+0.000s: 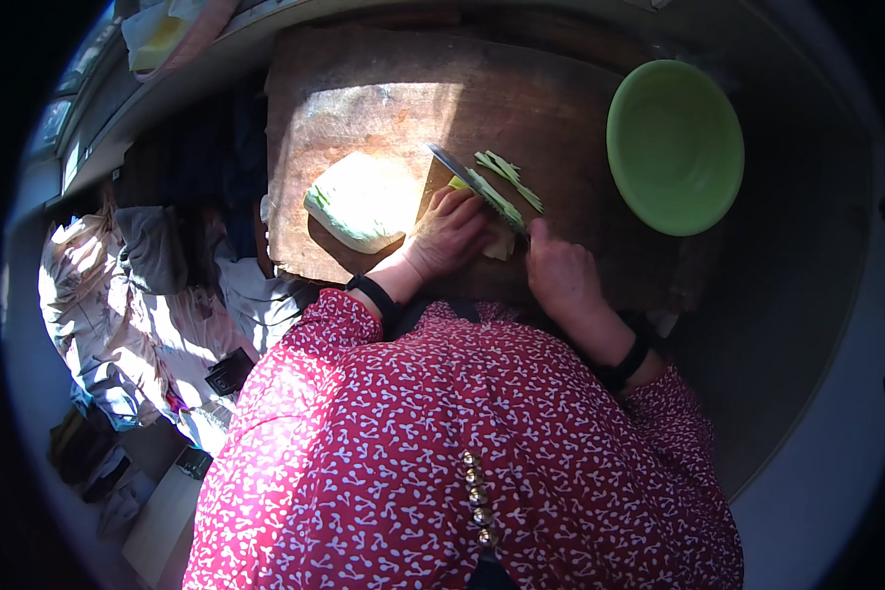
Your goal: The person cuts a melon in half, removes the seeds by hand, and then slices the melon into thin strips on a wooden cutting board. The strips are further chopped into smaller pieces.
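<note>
My right hand (564,269) grips the handle of a kitchen knife (448,162), its blade slanting up and left across the wooden board (531,96). Pale green strips lie along the blade. My left hand (451,227) holds down a pale yellow-green vegetable piece (501,243) just left of the blade; the fingers hide much of it. Several thin cut strips (512,177) lie on the board to the right of the knife. Left of my left hand rests a large whitish-green vegetable chunk (361,203), washed out by sunlight.
A green plastic bowl (675,147) stands at the board's right end. Crumpled cloths (147,310) are heaped to the left, with a small black object (228,371) on them. Toward the upper left runs a ledge (147,99) with a pink-edged item (184,44) on it.
</note>
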A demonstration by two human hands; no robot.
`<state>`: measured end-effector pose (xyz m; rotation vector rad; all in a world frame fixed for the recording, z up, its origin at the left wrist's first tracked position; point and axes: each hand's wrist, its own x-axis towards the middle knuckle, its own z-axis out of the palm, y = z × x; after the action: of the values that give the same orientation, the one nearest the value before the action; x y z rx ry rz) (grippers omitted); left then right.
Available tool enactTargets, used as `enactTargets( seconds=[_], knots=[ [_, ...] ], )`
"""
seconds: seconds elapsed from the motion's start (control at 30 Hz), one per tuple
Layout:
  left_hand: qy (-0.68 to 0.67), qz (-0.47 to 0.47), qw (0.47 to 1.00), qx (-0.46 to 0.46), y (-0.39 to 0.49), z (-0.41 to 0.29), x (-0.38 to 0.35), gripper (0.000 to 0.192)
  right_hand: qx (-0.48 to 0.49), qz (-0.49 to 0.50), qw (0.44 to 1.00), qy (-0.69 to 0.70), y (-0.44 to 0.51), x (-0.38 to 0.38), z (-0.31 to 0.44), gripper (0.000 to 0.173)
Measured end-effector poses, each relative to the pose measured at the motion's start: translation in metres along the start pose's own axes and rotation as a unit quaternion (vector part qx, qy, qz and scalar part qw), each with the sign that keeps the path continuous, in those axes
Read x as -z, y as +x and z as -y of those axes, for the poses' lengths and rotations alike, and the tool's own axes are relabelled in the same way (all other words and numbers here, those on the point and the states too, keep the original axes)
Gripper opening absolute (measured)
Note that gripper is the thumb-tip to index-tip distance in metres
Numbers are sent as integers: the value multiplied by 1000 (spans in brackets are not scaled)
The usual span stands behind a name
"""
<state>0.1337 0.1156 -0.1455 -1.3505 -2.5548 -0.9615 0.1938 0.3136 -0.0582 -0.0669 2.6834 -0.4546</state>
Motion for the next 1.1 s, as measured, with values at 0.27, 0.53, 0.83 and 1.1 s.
enactTargets(
  seconds=[0.27,0.53,0.83,1.1],
  knots=[
    [3,-11,1000,12,0,-3,1,33,15,30,999,-4,-26,26,-8,17],
    [10,-9,1000,-6,1,1,0,33,23,-12,999,-43,6,-1,8,15],
    [-9,-9,1000,24,-3,-3,0,32,31,38,998,-37,-25,31,-2,17],
    [-14,-22,1000,-1,0,1,-1,40,35,-10,999,1,12,6,3,16]
  ],
)
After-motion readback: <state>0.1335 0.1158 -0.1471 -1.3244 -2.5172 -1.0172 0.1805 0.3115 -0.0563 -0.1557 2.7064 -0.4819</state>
